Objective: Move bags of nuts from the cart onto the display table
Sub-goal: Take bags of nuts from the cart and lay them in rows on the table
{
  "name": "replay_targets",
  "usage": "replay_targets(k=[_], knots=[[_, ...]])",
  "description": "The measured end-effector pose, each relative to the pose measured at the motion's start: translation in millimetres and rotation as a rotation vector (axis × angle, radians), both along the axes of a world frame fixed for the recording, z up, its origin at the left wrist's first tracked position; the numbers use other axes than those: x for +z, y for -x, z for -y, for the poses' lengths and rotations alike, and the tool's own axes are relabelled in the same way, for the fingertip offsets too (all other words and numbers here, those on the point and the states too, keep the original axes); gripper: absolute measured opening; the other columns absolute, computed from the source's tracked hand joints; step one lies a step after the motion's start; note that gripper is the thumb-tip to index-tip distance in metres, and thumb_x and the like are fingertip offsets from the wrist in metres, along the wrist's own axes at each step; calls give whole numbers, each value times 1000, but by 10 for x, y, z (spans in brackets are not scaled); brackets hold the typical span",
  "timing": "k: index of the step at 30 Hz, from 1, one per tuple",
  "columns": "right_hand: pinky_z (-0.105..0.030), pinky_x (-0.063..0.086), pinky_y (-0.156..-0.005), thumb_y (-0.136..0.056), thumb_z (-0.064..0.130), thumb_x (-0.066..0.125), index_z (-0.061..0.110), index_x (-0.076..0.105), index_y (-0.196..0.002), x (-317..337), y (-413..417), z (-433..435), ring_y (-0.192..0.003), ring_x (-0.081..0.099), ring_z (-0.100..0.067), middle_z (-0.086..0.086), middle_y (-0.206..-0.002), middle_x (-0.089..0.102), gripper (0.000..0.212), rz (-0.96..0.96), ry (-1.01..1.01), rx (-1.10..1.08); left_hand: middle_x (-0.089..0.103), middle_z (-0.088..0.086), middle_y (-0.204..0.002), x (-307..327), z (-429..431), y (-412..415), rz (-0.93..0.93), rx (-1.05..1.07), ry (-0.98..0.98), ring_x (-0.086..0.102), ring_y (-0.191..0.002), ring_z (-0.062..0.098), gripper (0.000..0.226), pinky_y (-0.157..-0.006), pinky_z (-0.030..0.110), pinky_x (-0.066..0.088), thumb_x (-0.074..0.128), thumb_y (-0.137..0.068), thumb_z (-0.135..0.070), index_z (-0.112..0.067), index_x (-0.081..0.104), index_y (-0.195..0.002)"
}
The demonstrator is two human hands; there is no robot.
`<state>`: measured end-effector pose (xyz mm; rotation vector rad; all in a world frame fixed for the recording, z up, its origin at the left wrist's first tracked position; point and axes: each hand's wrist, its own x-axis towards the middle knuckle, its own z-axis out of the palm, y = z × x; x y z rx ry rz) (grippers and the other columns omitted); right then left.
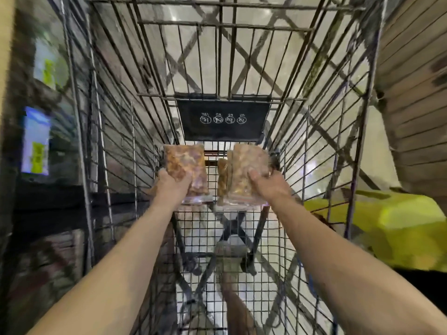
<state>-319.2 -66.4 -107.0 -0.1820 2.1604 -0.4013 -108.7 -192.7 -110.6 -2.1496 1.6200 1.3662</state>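
I look down into a wire shopping cart (116, 146). My left hand (173, 186) grips a clear bag of brown nuts (185, 163) by its lower left edge, held upright above the cart's mesh floor. My right hand (268, 184) grips two or more clear bags of nuts (245, 170) stacked together, thumb across the front. Both bundles hang side by side near the far end of the basket, just below the black child-seat flap (223, 120). The display table is not in view.
The cart's wire walls rise close on both sides and its mesh floor (225, 233) lies below my forearms. A yellow object (396, 228) sits outside the cart on the right, under wooden slats (416, 97). Dark shelving with blurred labels stands on the left.
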Motion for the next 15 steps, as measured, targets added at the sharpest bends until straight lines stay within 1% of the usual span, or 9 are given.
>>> replay_targets(k=[2,4,6,8,11,12,13,14,15], knots=[[-31,46,-93,-95,61,68,11,58,-136,-126,22,36,-111,63,-31,-10,-121,67,65,23,8,-27,58,12,-133,-113,51,25,74,-9,34,59,-123,39,83,-102,53,54,66,-80,-72,-16,49,-139],[-31,51,-98,-86,60,79,12,60,-131,-244,49,58,-105,66,-22,-3,-116,70,69,76,38,-72,49,14,-139,-168,76,39,138,-32,47,51,-129,41,79,-104,56,51,72,-83,-66,-16,50,-139],[-38,60,-100,-76,56,89,11,65,-131,-368,83,67,-101,75,-23,-3,-113,77,74,161,79,-158,46,14,-141,-194,91,56,165,-49,54,47,-133,42,77,-105,55,49,75,-86,-61,-14,49,-141],[-37,62,-97,-78,47,91,13,69,-125,-434,133,68,-94,76,-21,-1,-102,78,62,222,104,-185,47,15,-142,-251,104,68,171,-47,46,50,-131,40,79,-105,53,50,78,-86,-57,-12,46,-143],[-31,64,-83,-74,50,93,12,72,-120,-464,181,90,-82,77,-17,-1,-96,78,63,271,118,-211,53,15,-141,-315,137,81,157,-4,13,54,-130,37,84,-104,52,51,84,-82,-52,-10,46,-143],[-25,64,-70,-73,52,93,12,74,-116,-463,192,92,-74,78,-15,-2,-93,79,61,280,124,-221,58,14,-137,-333,145,78,132,29,-7,58,-124,35,84,-99,49,53,87,-79,-51,-10,47,-140],[-19,59,-56,-75,51,93,12,75,-111,-454,193,104,-64,76,-11,-2,-89,79,56,287,136,-233,62,12,-131,-355,156,69,102,71,-35,62,-117,32,82,-93,45,55,90,-76,-49,-11,49,-137],[-17,52,-48,-76,50,92,12,76,-108,-454,191,110,-60,74,-11,-2,-86,78,52,298,140,-242,65,10,-126,-351,162,71,72,99,-50,64,-112,30,79,-90,44,56,92,-74,-47,-13,51,-133],[-18,51,-48,-76,50,92,12,75,-109,-443,180,120,-64,74,-13,-3,-89,79,53,322,147,-258,67,9,-122,-367,175,65,50,122,-67,66,-109,30,77,-91,44,56,94,-72,-45,-13,53,-129]])
